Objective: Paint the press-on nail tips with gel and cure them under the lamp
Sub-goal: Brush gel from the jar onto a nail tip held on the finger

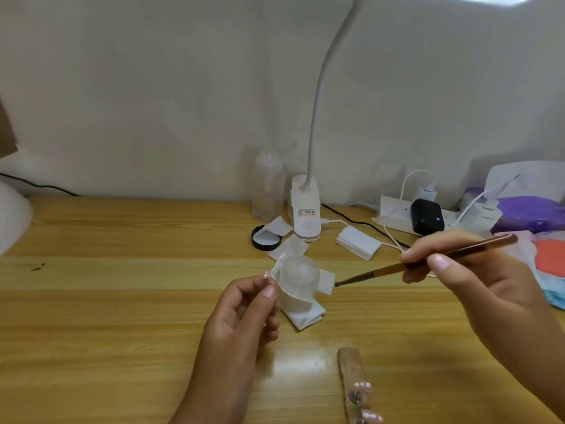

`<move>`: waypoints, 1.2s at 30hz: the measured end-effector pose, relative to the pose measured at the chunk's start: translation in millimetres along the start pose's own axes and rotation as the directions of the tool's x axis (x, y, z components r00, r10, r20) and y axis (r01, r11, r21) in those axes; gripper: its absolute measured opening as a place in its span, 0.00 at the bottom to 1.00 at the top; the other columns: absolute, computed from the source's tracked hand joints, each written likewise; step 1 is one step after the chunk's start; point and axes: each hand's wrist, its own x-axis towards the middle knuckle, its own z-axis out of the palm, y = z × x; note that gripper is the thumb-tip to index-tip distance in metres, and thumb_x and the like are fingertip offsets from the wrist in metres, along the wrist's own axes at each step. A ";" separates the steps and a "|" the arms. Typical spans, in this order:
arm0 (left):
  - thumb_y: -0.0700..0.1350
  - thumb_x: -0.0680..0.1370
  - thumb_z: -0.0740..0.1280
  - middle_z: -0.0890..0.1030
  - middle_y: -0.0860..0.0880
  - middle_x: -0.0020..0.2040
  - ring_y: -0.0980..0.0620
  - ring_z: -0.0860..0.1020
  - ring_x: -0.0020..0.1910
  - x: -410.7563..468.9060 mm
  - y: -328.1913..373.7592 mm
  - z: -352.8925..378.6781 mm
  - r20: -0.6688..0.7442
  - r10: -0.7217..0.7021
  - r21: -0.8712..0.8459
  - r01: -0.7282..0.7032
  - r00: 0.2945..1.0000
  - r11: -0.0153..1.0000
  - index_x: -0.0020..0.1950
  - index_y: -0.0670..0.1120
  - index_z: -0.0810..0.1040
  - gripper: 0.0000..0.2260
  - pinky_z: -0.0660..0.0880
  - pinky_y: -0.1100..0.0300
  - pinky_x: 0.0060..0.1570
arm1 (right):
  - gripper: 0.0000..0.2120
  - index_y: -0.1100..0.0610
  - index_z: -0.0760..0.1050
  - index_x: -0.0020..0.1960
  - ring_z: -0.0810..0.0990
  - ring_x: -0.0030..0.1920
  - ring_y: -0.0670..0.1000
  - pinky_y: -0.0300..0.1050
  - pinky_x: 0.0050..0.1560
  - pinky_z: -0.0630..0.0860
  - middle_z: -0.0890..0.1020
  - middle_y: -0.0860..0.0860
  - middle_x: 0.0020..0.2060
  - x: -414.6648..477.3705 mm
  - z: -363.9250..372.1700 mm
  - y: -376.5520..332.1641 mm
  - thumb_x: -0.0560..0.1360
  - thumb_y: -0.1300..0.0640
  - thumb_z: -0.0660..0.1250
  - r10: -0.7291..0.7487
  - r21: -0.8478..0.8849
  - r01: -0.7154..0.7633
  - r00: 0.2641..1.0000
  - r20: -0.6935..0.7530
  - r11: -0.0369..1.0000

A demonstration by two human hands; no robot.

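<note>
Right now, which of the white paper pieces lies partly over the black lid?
The piece farthest back, beside the lamp base: its corner overlaps the black lid. The others lie on the table or by the glass dish.

Bare left hand (244,313) and bare right hand (458,270), with forearms (526,347) uncovered right to the frame edge. Slender fingers. Short, rounded fingernails (440,261), faintly glossy, perhaps unpolished, though too blurred to judge.
</note>
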 end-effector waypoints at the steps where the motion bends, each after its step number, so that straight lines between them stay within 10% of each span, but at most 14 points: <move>1: 0.55 0.59 0.71 0.80 0.53 0.33 0.60 0.76 0.29 0.3 0.3 0.6 0.003 -0.007 -0.006 0.007 1.000 1.000 0.39 0.55 0.85 0.11 0.75 0.68 0.29 | 0.09 0.47 0.83 0.48 0.84 0.44 0.48 0.33 0.48 0.78 0.85 0.50 0.42 -2.6 0.4 5.0 0.76 0.53 0.64 0.012 0.029 -0.011 0.999 -0.043 1.000; 6: 0.52 0.58 0.71 0.81 0.50 0.31 0.60 0.76 0.28 0.5 0.6 2.4 0.023 -0.026 -0.008 0.026 0.999 1.000 0.36 0.53 0.85 0.10 0.74 0.68 0.28 | 0.24 0.50 0.84 0.54 0.85 0.50 0.56 0.42 0.51 0.80 0.86 0.57 0.46 -20.0 15.2 33.8 0.69 0.34 0.71 0.222 0.249 -0.182 0.965 -0.141 0.951; 16: 0.46 0.56 0.75 0.80 0.49 0.30 0.59 0.75 0.26 2.1 2.1 2.0 0.045 -0.067 0.007 0.067 0.997 0.998 0.33 0.51 0.85 0.08 0.74 0.69 0.27 | 0.08 0.52 0.85 0.51 0.85 0.51 0.56 0.41 0.51 0.80 0.85 0.55 0.50 -20.2 23.5 44.8 0.75 0.55 0.68 0.258 0.320 -0.227 0.964 -0.059 0.920; 36: 0.45 0.68 0.78 0.85 0.44 0.41 0.58 0.80 0.37 -6.0 3.8 8.0 0.277 -0.025 0.276 -0.055 0.961 0.960 0.37 0.51 0.85 0.03 0.75 0.70 0.39 | 0.09 0.56 0.82 0.39 0.77 0.33 0.46 0.39 0.36 0.78 0.78 0.52 0.35 -18.7 11.8 52.5 0.60 0.56 0.71 0.413 0.654 -0.393 0.901 0.133 0.647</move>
